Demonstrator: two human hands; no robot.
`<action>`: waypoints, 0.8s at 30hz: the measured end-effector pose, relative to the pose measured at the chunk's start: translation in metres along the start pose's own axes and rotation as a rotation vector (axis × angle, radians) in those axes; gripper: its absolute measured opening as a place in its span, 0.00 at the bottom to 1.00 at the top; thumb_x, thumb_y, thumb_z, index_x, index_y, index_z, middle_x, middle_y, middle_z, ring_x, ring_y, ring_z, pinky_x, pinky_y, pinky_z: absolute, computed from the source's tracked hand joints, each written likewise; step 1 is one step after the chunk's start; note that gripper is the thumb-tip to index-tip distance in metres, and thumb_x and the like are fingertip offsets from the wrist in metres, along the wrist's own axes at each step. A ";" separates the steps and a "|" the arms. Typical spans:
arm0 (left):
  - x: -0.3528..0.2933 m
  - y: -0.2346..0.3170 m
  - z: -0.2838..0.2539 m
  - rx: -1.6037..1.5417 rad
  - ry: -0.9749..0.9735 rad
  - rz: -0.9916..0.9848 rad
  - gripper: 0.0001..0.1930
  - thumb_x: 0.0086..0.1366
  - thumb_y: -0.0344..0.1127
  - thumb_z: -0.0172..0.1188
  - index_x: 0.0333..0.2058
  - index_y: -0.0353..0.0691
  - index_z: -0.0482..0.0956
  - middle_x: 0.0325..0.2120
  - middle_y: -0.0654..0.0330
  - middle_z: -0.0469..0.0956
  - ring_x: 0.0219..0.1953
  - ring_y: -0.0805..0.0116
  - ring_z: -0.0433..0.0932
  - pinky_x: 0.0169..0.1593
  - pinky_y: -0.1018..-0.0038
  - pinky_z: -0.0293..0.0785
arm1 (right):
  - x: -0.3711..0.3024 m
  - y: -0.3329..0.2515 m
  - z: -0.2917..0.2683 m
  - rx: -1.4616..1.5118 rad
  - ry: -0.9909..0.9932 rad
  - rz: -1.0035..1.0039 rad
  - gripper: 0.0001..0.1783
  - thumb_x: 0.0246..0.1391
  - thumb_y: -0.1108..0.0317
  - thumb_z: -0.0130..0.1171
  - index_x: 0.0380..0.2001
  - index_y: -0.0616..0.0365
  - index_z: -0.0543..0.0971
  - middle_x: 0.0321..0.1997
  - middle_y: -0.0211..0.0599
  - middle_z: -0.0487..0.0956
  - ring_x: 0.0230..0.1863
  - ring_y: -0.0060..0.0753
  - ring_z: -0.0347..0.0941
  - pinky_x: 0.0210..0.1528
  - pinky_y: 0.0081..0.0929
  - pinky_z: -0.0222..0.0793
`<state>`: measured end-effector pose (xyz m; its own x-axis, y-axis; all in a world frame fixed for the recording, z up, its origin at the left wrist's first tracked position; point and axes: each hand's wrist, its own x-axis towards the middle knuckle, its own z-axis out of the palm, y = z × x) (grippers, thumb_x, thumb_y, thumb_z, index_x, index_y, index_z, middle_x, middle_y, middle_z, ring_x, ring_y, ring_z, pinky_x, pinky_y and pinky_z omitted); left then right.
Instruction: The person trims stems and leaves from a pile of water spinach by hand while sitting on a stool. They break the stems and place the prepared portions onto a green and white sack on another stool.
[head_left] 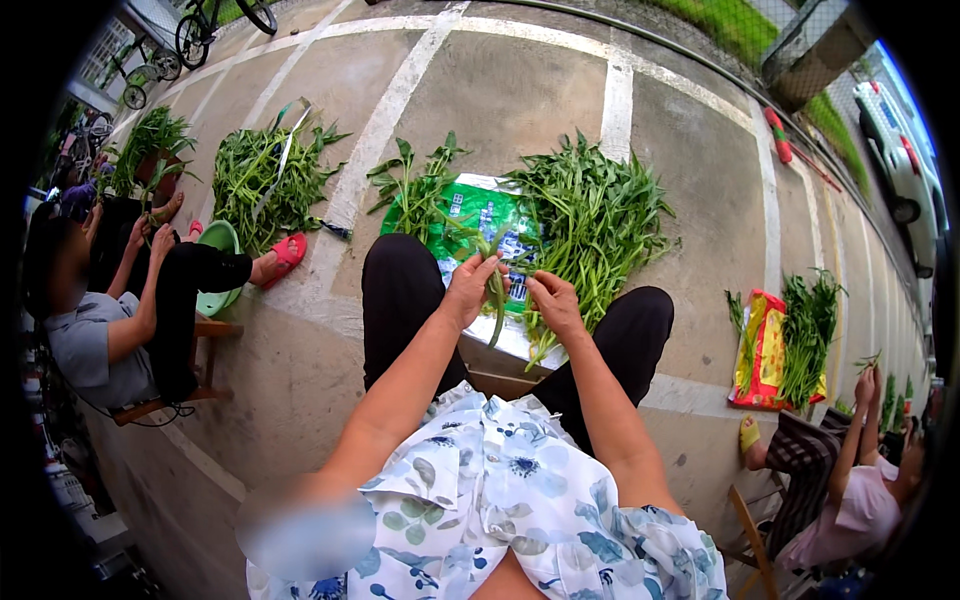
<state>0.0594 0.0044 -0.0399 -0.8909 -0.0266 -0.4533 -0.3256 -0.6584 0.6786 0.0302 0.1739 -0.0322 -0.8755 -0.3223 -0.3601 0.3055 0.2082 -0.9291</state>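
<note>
My left hand [472,288] is closed around a few green stems of leafy greens that look like water spinach [495,312], their ends hanging below the fingers. Close by on the right, my right hand [555,300] has its fingers curled in a pinch; whatever is between them is too small to make out. Both hands are between my knees, above a flattened green and white plastic bag [468,198] on the ground. A large heap of the greens [600,215] covers its right side. The smaller bunch [415,192] lies at its left edge.
At left, a seated person [100,335] handles greens beside a green basin [221,240] and another heap [262,185]. To the right, another person [850,500] sits near a red and yellow bag [762,350] with greens. Bicycles [195,38] and a white car [893,140] stand farther off.
</note>
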 end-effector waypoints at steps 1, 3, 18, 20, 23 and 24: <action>0.001 -0.002 -0.002 0.022 0.000 -0.010 0.13 0.62 0.36 0.49 0.43 0.37 0.68 0.27 0.62 0.72 0.27 0.72 0.73 0.33 0.75 0.73 | 0.003 0.003 0.002 0.034 -0.013 0.028 0.19 0.50 0.61 0.55 0.41 0.65 0.73 0.31 0.29 0.75 0.33 0.17 0.69 0.30 0.16 0.65; 0.002 -0.003 -0.002 0.067 -0.014 -0.007 0.13 0.61 0.37 0.51 0.42 0.38 0.70 0.28 0.63 0.72 0.27 0.75 0.72 0.32 0.77 0.71 | -0.002 -0.014 0.011 0.083 -0.079 0.014 0.19 0.50 0.62 0.55 0.42 0.64 0.72 0.30 0.28 0.74 0.32 0.16 0.68 0.30 0.15 0.64; -0.003 0.006 0.014 0.004 0.010 -0.017 0.09 0.62 0.35 0.48 0.37 0.39 0.74 0.32 0.64 0.75 0.31 0.75 0.75 0.35 0.77 0.72 | 0.007 -0.011 0.025 0.057 -0.058 -0.094 0.14 0.53 0.64 0.52 0.40 0.62 0.74 0.25 0.25 0.74 0.23 0.14 0.67 0.24 0.15 0.64; 0.000 0.003 0.008 -0.006 -0.025 -0.013 0.11 0.62 0.35 0.48 0.41 0.40 0.71 0.35 0.64 0.75 0.35 0.75 0.74 0.38 0.75 0.71 | 0.004 -0.015 0.028 0.149 -0.047 -0.045 0.15 0.53 0.63 0.52 0.40 0.62 0.74 0.24 0.26 0.73 0.23 0.15 0.67 0.24 0.17 0.65; 0.007 -0.004 -0.001 0.022 -0.037 0.022 0.11 0.61 0.35 0.49 0.41 0.40 0.71 0.32 0.64 0.75 0.33 0.76 0.73 0.36 0.77 0.71 | 0.008 -0.002 0.026 0.145 0.003 0.005 0.15 0.53 0.63 0.51 0.40 0.61 0.74 0.24 0.24 0.71 0.23 0.15 0.65 0.24 0.15 0.66; 0.011 -0.009 -0.006 0.166 -0.013 0.072 0.10 0.60 0.34 0.50 0.39 0.38 0.72 0.31 0.65 0.75 0.31 0.78 0.73 0.35 0.78 0.71 | 0.009 -0.007 0.030 0.139 0.020 0.002 0.15 0.52 0.62 0.52 0.39 0.60 0.74 0.21 0.24 0.69 0.22 0.15 0.64 0.24 0.15 0.66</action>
<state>0.0544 0.0055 -0.0551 -0.9174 -0.0591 -0.3935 -0.3076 -0.5217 0.7957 0.0317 0.1417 -0.0315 -0.8814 -0.3035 -0.3620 0.3556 0.0783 -0.9314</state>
